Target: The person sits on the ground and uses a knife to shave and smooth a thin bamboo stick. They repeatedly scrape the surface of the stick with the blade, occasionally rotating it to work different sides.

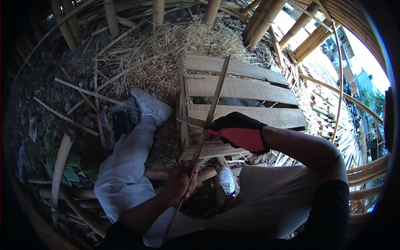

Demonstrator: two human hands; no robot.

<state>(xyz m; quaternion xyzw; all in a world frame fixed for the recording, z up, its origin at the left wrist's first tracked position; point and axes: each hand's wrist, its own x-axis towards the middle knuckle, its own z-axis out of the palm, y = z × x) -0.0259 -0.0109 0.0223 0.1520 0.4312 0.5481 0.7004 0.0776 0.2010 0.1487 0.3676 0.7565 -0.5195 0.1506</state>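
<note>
My left hand (180, 182), bare, is closed around a long, thin bamboo strip (216, 96). The strip slants from near my lap up over a wooden crate (243, 88). My right hand (239, 132) wears a black and red glove and is closed on a knife. The knife's short blade (191, 121) points left and crosses the strip just above my left hand. Its handle is hidden inside the glove. Flat slats with gaps between them make up the crate's top, and something dark shows through one gap.
Dry straw (166, 50) is heaped behind the crate. Loose bamboo strips (87, 91) and a clear plastic bag (109, 121) lie on the ground at left. Upright bamboo poles (261, 23) stand at the back. Cut bamboo (329, 110) is piled at right. My legs stretch either side of the crate's near end.
</note>
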